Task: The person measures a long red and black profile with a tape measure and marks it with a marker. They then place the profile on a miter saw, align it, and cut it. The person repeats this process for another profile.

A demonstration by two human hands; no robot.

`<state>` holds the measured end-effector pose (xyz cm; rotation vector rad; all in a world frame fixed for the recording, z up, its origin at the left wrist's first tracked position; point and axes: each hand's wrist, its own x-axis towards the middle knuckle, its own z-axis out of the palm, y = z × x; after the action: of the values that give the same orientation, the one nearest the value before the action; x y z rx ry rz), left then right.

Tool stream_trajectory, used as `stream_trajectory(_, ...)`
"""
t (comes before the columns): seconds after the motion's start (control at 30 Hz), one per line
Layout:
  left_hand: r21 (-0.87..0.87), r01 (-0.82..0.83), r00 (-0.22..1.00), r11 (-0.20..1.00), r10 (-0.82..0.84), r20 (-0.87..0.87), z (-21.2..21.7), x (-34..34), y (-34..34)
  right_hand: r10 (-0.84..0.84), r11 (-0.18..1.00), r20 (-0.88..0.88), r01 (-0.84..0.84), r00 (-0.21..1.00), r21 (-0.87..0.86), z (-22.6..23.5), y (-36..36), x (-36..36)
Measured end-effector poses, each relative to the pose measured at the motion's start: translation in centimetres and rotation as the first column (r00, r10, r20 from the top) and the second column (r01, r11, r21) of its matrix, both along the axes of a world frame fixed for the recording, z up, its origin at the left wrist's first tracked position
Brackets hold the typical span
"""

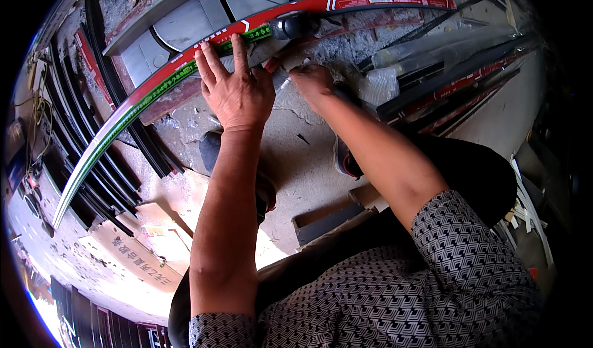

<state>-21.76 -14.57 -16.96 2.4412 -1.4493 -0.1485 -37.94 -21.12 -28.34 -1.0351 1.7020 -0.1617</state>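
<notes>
A long profile covered in red film (278, 12) runs across the top of the view and curves down to the left. Along its near edge lies a green strip with black markings (167, 83), which looks like a tape measure blade. A dark rounded object (293, 26) sits at the strip's right end. My left hand (238, 94) is laid over the profile and strip with fingers spread, fingertips pressing on them. To its right, my right hand (314, 81) is closed around a slim white stick-like thing (283, 88), mostly hidden by the fingers. Something small and red (270, 65) lies between the hands.
Grey metal panels (191, 23) stand beyond the profile. Several dark profiles (133, 131) lie at the left, and more, with clear plastic wrap (378, 86), at the right. An opened cardboard sheet (139, 243) and a dark open box (327, 222) are on the floor near my feet.
</notes>
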Motion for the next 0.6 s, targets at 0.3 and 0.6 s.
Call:
stream_trajectory(0.3,-0.005,-0.013,1.0,1.0,0.013,0.0,0.2,-0.1,-0.1,-0.179,0.966,0.59,0.255,0.787,-0.046,12.2,-0.2,-0.4)
stream_trajectory(0.6,0.014,-0.019,0.999,1.0,0.02,-0.03,0.8,-0.2,-0.2,0.32,0.915,0.539,-0.107,0.779,-0.389,14.4,-1.4,2.4)
